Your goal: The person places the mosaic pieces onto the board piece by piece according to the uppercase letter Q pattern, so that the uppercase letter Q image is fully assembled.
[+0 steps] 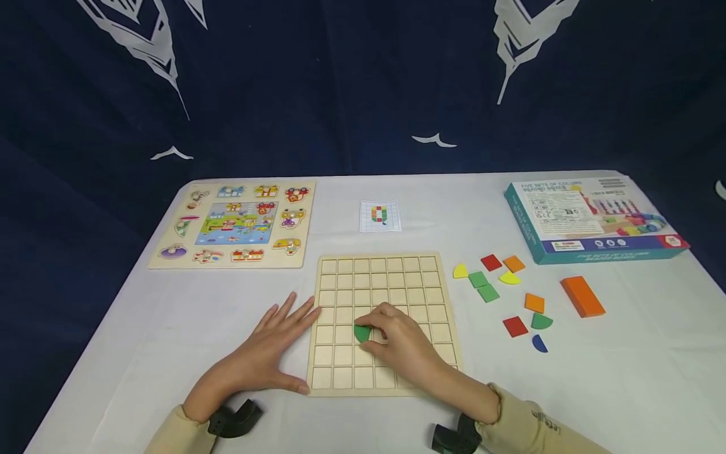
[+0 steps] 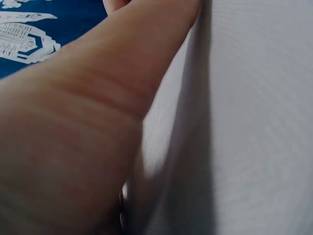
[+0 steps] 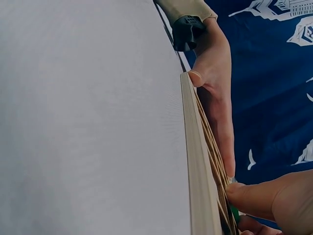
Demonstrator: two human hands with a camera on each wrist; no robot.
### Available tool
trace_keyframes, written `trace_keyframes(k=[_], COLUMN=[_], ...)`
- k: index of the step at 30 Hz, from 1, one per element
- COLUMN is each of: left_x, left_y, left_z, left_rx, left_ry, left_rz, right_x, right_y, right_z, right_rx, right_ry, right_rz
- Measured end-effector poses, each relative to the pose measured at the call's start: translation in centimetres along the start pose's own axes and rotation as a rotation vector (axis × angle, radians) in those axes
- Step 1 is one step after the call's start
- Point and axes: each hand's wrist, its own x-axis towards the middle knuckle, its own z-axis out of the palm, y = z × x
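Observation:
A wooden grid board [image 1: 333,376] with square compartments lies on the white table. My right hand [image 1: 404,345] pinches a green quarter-circle piece [image 1: 361,332] between thumb and fingers, over the board's middle-left compartments. Whether the piece lies flat in one cannot be told. My left hand [image 1: 266,354] is spread out, with its thumb and fingertips touching the board's left edge. From the right wrist, the board [image 3: 194,156] shows edge-on, with the left hand [image 3: 218,78] at its far side and a sliver of the green piece [image 3: 235,213] under the right thumb. Only the left palm side [image 2: 83,127] fills the left wrist view.
Right of the board lie loose pieces: red squares [image 1: 515,326], orange squares [image 1: 534,302], green squares [image 1: 488,293], yellow [image 1: 510,278], green [image 1: 541,321] and blue [image 1: 539,343] rounded ones, plus an orange block [image 1: 583,296]. Behind are a pattern card [image 1: 391,222], a box [image 1: 601,217] and a picture puzzle [image 1: 187,252].

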Motion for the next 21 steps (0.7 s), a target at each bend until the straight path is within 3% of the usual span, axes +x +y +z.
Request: trace_keyframes(k=[21], left_x=[0.03], left_y=[-0.22], left_z=[0.04], left_rx=[-0.001], left_ry=[-0.003], left_rz=[0.002], right_x=[0.15], right_y=[0.09], right_z=[-0.05], right_rx=[0.014], right_ry=[-0.011], right_rz=[0.028])
